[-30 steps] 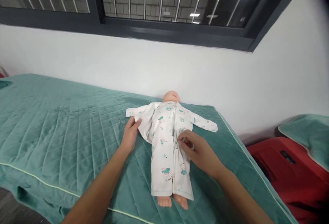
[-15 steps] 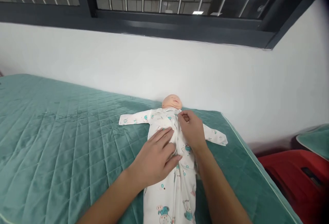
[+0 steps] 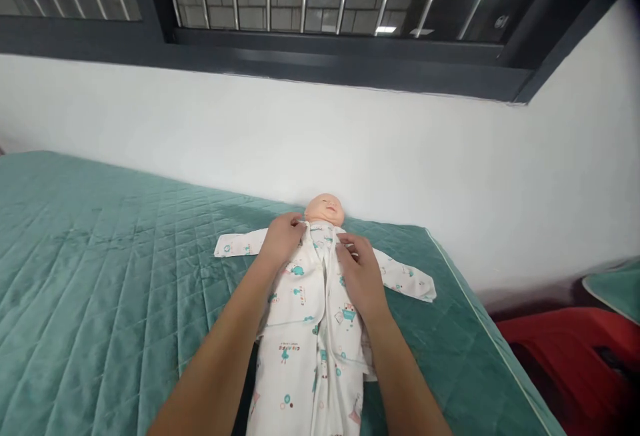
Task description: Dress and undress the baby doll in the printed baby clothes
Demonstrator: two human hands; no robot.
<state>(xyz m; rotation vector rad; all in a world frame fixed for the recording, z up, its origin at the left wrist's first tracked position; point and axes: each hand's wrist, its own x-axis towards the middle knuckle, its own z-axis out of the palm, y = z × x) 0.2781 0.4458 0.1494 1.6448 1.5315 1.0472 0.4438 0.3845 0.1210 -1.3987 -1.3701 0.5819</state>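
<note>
A baby doll (image 3: 324,209) lies on its back, its head by the wall. It wears a white baby shirt (image 3: 297,289) printed with small teal animals, its sleeves spread out to both sides. The shirt's front panels hang loose, with an edge running down the middle. My left hand (image 3: 285,239) pinches the shirt's edge at the neckline, left of the doll's chin. On the opposite side, my right hand (image 3: 361,273) has its fingers bent around the other front edge below the neck. Matching printed pants (image 3: 285,383) cover the legs; the feet are out of view.
A green quilted cover (image 3: 125,289) spreads under the doll, its piped edge running down the right side. The white wall (image 3: 225,129) rises behind, below a dark-framed barred window (image 3: 300,49). Beyond the right edge is a red plastic object (image 3: 565,349).
My left hand has moved from the doll's belly up to the neckline and closed on the shirt edge. The left front panel now lies flatter. My right hand has shifted slightly down.
</note>
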